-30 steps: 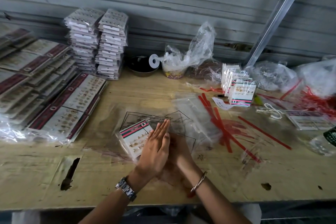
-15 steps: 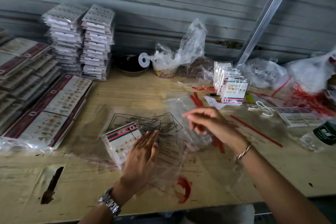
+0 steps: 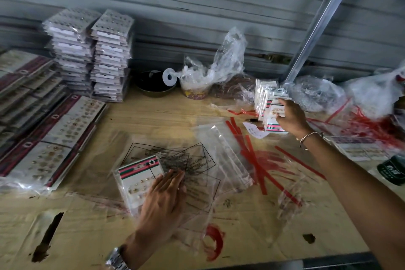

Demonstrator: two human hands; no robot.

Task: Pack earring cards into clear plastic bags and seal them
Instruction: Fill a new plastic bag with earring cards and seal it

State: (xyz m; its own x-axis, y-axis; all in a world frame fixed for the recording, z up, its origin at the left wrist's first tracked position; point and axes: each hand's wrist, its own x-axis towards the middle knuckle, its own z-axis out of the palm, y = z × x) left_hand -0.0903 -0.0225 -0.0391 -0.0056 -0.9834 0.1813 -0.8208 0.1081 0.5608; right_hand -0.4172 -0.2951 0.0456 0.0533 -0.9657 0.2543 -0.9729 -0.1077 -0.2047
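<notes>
A bagged earring card with a red and green stripe lies in the middle of the table, on a loose pile of clear plastic bags. My left hand lies flat on that card and the bags, fingers straight. Far right, a row of upright earring cards stands on the table. My right hand has reached there and grips the front card between thumb and fingers. More clear bags lie between both hands.
Two tall stacks of packed cards stand at the back left, with large card sheets in front. Red peel-off strips litter the right. A black bowl, crumpled plastic bags and a slanted metal bar stand behind.
My right hand left the bagged card, moved up and right across the table and took hold of the front card in the upright row. My left hand stayed flat on the card.
</notes>
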